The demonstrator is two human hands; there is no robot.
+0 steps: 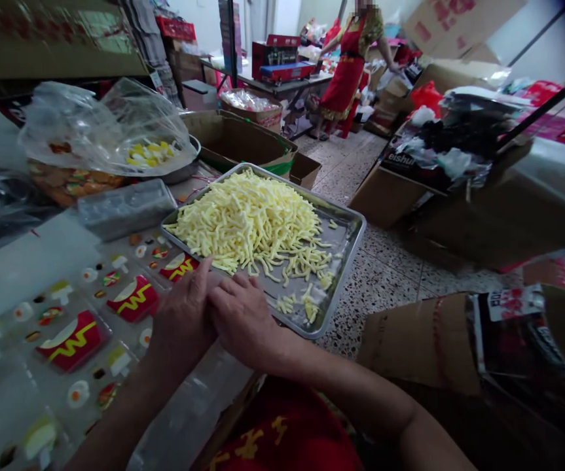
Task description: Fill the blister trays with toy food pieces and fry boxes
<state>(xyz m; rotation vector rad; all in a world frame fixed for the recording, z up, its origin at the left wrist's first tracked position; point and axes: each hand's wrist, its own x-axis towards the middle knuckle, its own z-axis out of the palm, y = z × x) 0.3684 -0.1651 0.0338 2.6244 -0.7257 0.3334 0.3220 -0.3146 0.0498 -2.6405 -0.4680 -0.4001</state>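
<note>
My left hand and my right hand are pressed together at the near edge of a metal tray. The right fingers are curled against the left palm, and whatever lies between them is hidden. A large heap of pale yellow, fry-like sticks fills most of the tray, with several loose ones on its right side. Beside my left hand, clear plastic trays hold small food-shaped pieces. Among them are a red fries box with a yellow zigzag, another red fries box, and a fried-egg piece.
A clear plastic bag partly covers a bowl of yellow-and-white pieces. Cardboard boxes stand behind the tray, including an open box, and another box is at right. A person in a red apron stands in the background.
</note>
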